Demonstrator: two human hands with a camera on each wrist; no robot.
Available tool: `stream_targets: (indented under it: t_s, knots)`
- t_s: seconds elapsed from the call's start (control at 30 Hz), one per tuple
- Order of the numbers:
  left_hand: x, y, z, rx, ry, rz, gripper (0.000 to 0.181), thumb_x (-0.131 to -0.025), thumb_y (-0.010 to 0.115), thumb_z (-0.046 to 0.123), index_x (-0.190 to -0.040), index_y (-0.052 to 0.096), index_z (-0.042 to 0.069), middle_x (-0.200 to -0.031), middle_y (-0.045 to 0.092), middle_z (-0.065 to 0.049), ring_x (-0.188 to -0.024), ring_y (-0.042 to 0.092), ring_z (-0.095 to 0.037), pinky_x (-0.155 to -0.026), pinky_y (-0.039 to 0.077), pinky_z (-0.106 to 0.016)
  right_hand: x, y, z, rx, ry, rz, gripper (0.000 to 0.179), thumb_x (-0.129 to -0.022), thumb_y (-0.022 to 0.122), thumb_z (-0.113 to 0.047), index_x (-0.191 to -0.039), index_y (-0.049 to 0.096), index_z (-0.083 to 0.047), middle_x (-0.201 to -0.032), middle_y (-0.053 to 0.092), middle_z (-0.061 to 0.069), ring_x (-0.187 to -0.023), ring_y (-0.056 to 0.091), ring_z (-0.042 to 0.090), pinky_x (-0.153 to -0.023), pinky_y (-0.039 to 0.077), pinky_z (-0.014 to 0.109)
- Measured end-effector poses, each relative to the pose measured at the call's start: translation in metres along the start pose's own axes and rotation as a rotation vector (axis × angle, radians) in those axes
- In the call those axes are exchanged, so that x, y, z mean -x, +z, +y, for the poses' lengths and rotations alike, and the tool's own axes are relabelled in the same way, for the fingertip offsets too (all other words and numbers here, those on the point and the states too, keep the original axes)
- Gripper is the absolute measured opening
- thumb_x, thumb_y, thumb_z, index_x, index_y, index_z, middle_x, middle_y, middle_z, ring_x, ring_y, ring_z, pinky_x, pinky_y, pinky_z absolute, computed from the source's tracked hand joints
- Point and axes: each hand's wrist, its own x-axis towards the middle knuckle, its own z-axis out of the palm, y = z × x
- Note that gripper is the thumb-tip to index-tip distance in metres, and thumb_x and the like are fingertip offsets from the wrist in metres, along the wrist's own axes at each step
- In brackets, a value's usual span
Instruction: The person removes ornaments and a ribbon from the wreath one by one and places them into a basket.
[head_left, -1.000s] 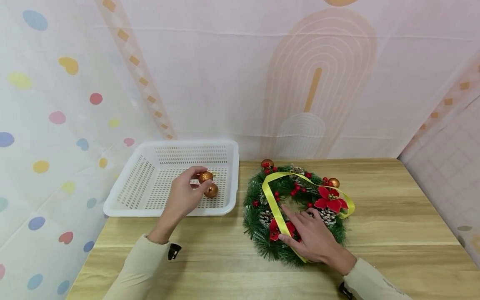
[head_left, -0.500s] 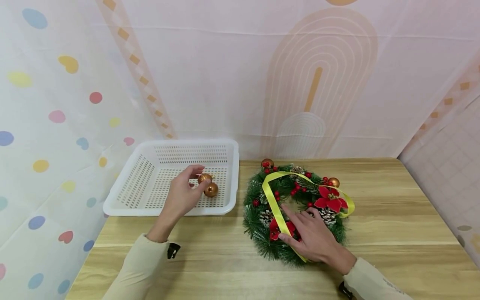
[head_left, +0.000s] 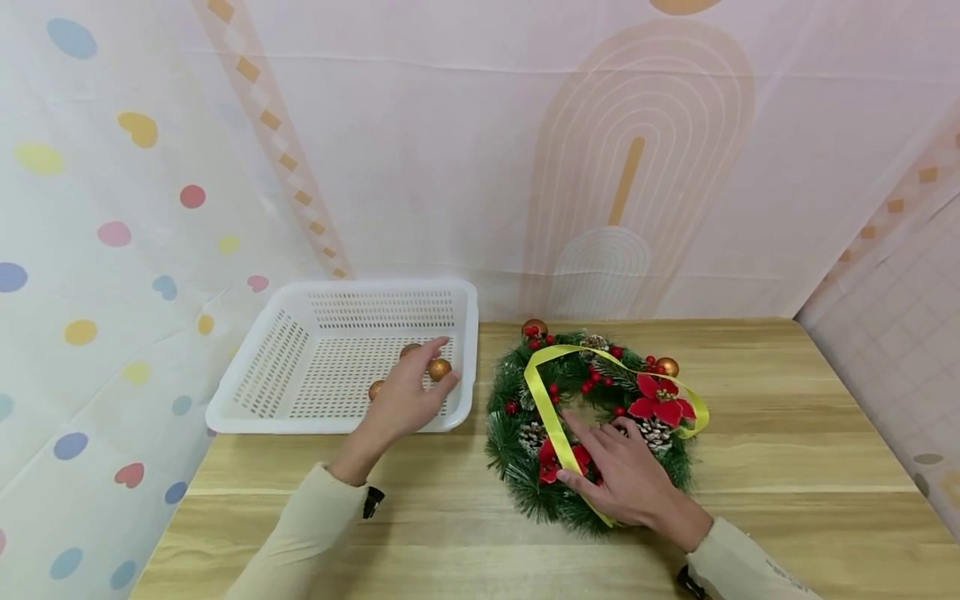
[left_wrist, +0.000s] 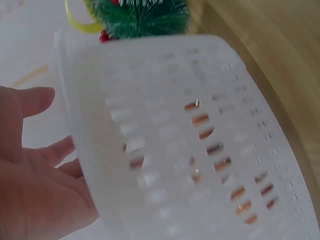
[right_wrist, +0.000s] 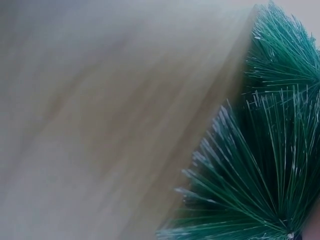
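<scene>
My left hand [head_left: 401, 407] reaches over the white plastic basket [head_left: 251, 358], thumb and fingers spread apart. A gold glitter ball ornament [head_left: 440, 370] lies between its fingertips and thumb, with no firm grip showing. A second gold ball [head_left: 376, 389] sits by the wrist side of the hand, and a third gold ball [head_left: 408, 350] is partly hidden behind the fingers. In the left wrist view the basket's slotted wall [left_wrist: 145, 65] covers much of the scene. My right hand [head_left: 626, 475] rests with extended fingers on the green Christmas wreath [head_left: 525, 483], its thumb at the yellow ribbon [head_left: 551, 417].
Red poinsettias [head_left: 662, 400], pinecones [head_left: 654, 433] and red berries decorate the wreath. Two gold balls sit at its far edge, one at the left [head_left: 534, 328] and one at the right [head_left: 667, 367]. A wooden table [head_left: 795, 450] carries everything, against a patterned cloth backdrop [head_left: 450, 167].
My left hand has let go of a gold ball in the basket and moved right, its fingers spreading around another. The balls lie farther apart. My right hand and the wreath stay put.
</scene>
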Motion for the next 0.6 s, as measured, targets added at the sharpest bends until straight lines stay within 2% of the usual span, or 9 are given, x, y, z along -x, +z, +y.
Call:
stream_targets:
  t_s: [0.07, 0.23, 0.43, 0.6]
  knots:
    - [-0.002, 0.006, 0.005, -0.031, -0.011, -0.041, 0.062, -0.099, 0.060, 0.031, -0.150, 0.039, 0.004, -0.143, 0.052, -0.021, -0.129, 0.051, -0.039, -0.105, 0.043, -0.054, 0.000, 0.000, 0.000, 0.002, -0.003, 0.004, 0.077, -0.095, 0.054, -0.057, -0.156, 0.032, -0.016, -0.106, 0.072, -0.001, -0.097, 0.066, 0.018, -0.099, 0.038, 0.048]
    - [-0.005, 0.021, 0.012, -0.139, -0.039, -0.116, 0.071, -0.100, 0.053, 0.044, -0.157, 0.027, 0.009, -0.143, 0.050, -0.024, -0.129, 0.051, -0.041, -0.102, 0.044, -0.057, 0.000, 0.001, 0.001, -0.003, -0.008, 0.010, 0.077, -0.094, 0.055, -0.057, -0.156, 0.033, -0.016, -0.105, 0.072, -0.001, -0.096, 0.066, 0.019, -0.099, 0.038, 0.049]
    - [-0.006, 0.031, 0.014, -0.210, -0.076, -0.133, 0.075, -0.100, 0.049, 0.049, -0.159, 0.021, 0.012, -0.145, 0.046, -0.030, -0.132, 0.046, -0.046, -0.103, 0.041, -0.061, 0.001, 0.002, 0.002, 0.003, -0.018, 0.015, 0.078, -0.094, 0.055, -0.058, -0.156, 0.033, -0.016, -0.111, 0.072, 0.000, -0.095, 0.066, 0.018, -0.099, 0.038, 0.050]
    - [-0.007, 0.035, 0.015, -0.247, -0.104, -0.151, 0.076, -0.101, 0.046, 0.051, -0.159, 0.018, 0.012, -0.144, 0.047, -0.029, -0.130, 0.048, -0.045, -0.097, 0.047, -0.061, 0.001, 0.001, 0.003, 0.017, -0.022, 0.014, 0.078, -0.094, 0.055, -0.059, -0.156, 0.033, -0.017, -0.115, 0.071, -0.001, -0.095, 0.065, 0.017, -0.099, 0.037, 0.049]
